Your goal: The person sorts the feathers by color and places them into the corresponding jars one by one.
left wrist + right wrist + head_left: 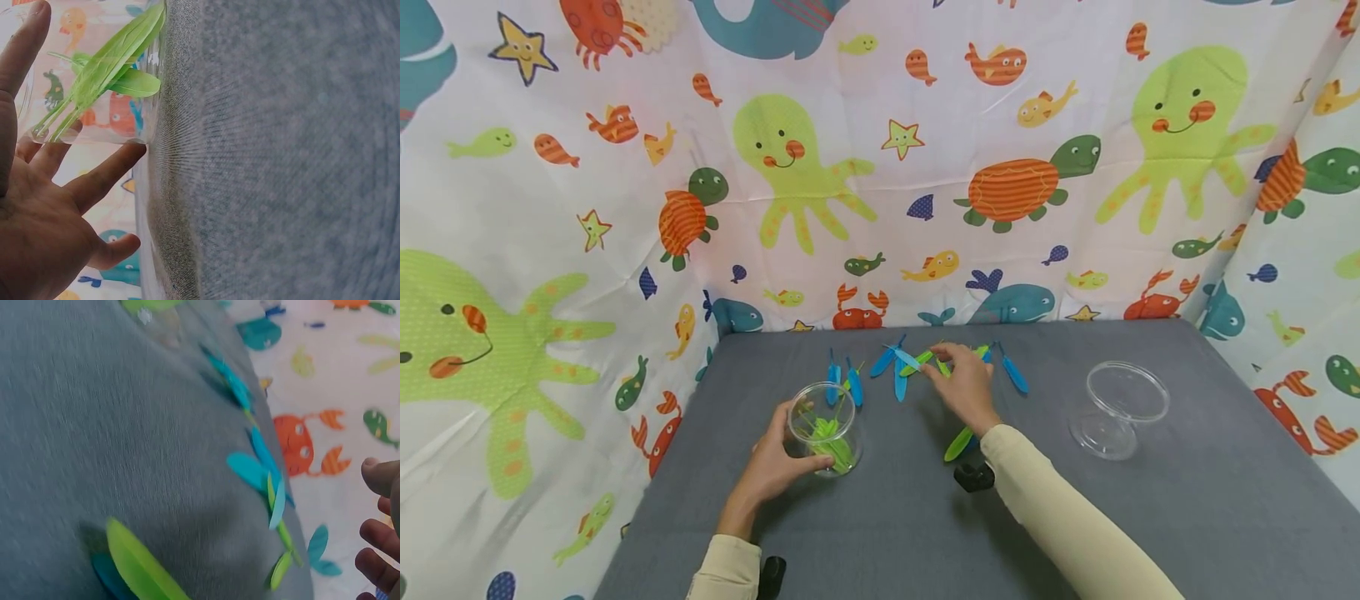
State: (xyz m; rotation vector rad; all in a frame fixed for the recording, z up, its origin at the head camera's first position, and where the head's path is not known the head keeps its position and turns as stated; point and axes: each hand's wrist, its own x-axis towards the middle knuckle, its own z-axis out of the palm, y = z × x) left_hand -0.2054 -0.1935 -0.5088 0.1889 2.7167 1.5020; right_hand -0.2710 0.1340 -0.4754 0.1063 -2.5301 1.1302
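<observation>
My left hand (778, 458) holds a clear plastic cup (850, 433), thumb at its near side and fingers along its left and back. Inside the cup lie several green feathers (833, 450), their thin stems showing through the wall in the left wrist view. At the back of the table my right hand (964, 385) hovers over scattered blue and green feathers. Its thumb and fingertips are beside a light blue feather (904, 358) and a green feather (917, 363). In the right wrist view the fingers (378, 537) stand apart from the thumb, with nothing between them.
A second clear cup (1105, 437) stands at the right of the grey table (880, 533). Blue feathers (855, 385) lie just behind the held cup. Another green feather (957, 446) lies beneath my right wrist. A curtain (880, 250) with sea animals hangs behind.
</observation>
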